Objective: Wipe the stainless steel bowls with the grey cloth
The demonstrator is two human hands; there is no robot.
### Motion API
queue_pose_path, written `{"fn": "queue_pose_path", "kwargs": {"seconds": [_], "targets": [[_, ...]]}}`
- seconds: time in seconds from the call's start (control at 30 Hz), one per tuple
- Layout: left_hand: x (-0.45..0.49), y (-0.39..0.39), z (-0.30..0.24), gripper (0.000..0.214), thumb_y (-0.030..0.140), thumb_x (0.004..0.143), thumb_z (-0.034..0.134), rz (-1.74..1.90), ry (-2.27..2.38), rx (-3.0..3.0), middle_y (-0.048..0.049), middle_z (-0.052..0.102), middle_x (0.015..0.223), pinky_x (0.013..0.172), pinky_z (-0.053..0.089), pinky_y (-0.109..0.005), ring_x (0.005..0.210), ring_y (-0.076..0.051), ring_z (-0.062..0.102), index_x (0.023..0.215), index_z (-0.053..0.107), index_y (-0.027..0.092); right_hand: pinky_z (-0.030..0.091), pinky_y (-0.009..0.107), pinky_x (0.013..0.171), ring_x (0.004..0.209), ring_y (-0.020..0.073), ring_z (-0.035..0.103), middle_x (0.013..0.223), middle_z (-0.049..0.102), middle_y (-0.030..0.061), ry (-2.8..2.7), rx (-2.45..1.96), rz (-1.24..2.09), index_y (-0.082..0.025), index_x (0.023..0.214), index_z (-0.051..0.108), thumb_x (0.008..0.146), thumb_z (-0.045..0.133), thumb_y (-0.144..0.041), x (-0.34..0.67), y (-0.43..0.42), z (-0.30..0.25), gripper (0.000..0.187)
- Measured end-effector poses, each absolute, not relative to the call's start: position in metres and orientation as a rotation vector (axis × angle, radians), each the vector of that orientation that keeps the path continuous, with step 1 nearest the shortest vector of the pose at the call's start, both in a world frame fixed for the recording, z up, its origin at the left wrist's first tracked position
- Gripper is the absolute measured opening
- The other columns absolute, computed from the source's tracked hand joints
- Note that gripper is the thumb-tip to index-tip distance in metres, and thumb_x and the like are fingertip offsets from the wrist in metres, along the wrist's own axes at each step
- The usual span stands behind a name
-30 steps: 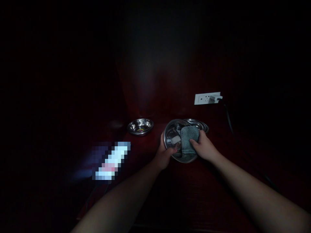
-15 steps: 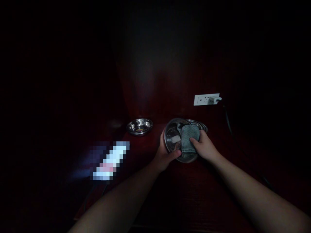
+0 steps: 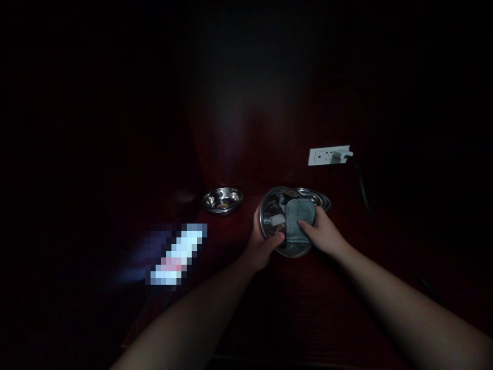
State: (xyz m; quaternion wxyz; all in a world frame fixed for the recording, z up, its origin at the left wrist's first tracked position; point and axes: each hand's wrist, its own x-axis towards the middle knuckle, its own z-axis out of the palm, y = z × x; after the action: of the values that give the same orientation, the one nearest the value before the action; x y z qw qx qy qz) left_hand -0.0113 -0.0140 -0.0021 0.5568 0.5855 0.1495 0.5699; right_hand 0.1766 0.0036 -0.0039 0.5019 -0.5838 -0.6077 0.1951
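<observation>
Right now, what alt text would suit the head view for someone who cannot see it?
In dim light, the left hand holds a tilted steel bowl by its rim while the right hand presses a grey cloth into it. A second bowl sits further left on the dark red table; a white wall socket is behind.

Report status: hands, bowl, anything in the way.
Left hand grips tilted steel bowl rim. Right hand presses grey cloth inside it. Nothing obstructs.

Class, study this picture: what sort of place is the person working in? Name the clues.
Probably a dim room in a home: a dark red wooden table, a white wall socket with a plug in it, and a steel bowl held with a grey cloth.
</observation>
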Motion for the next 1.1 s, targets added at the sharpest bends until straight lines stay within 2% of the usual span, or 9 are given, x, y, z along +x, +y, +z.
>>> {"fn": "queue_pose_path", "kwargs": {"seconds": [0.2,0.47,0.73,1.1], "targets": [[-0.0115,-0.0128,-0.0024,0.091,0.031,0.068,0.071,1.361,0.363,1.390,-0.0133,0.051,0.126,0.102,0.033,-0.047,0.121,-0.029,0.045,0.142,0.017,0.022,0.047,0.045,0.088,0.100,0.0265,0.059,0.108,0.059,0.0121,-1.477,-1.381,0.485,-0.019,0.106,0.043,0.071,0.059,-0.032,0.1756,0.0026,-0.0026,0.040],[-0.0113,-0.0110,-0.0030,0.089,0.030,0.068,0.071,1.374,0.371,1.374,-0.0139,0.047,0.132,0.102,0.033,-0.046,0.121,-0.029,0.045,0.141,0.019,0.022,0.048,0.044,0.087,0.099,0.0277,0.060,0.105,0.059,0.0124,-1.503,-1.426,0.409,-0.018,0.104,0.043,0.068,0.063,-0.034,0.1738,-0.0014,0.0018,0.045],[-0.0108,-0.0108,-0.0038,0.086,0.030,0.068,0.071,1.400,0.364,1.335,-0.0134,0.050,0.130,0.102,0.033,-0.045,0.120,-0.028,0.047,0.138,0.024,0.021,0.046,0.044,0.090,0.102,0.0275,0.059,0.109,0.058,0.0131,-1.528,-1.398,0.385,-0.018,0.109,0.041,0.068,0.063,-0.033,0.1733,-0.0032,0.0021,0.049],[-0.0132,-0.0092,-0.0074,0.081,0.030,0.068,0.070,1.366,0.419,1.319,-0.0122,0.054,0.124,0.101,0.035,-0.047,0.118,-0.028,0.049,0.137,0.028,0.021,0.047,0.044,0.088,0.101,0.0270,0.059,0.106,0.059,0.0116,-1.534,-1.386,0.379,-0.018,0.108,0.043,0.067,0.063,-0.031,0.1734,-0.0030,0.0021,0.047]]}}
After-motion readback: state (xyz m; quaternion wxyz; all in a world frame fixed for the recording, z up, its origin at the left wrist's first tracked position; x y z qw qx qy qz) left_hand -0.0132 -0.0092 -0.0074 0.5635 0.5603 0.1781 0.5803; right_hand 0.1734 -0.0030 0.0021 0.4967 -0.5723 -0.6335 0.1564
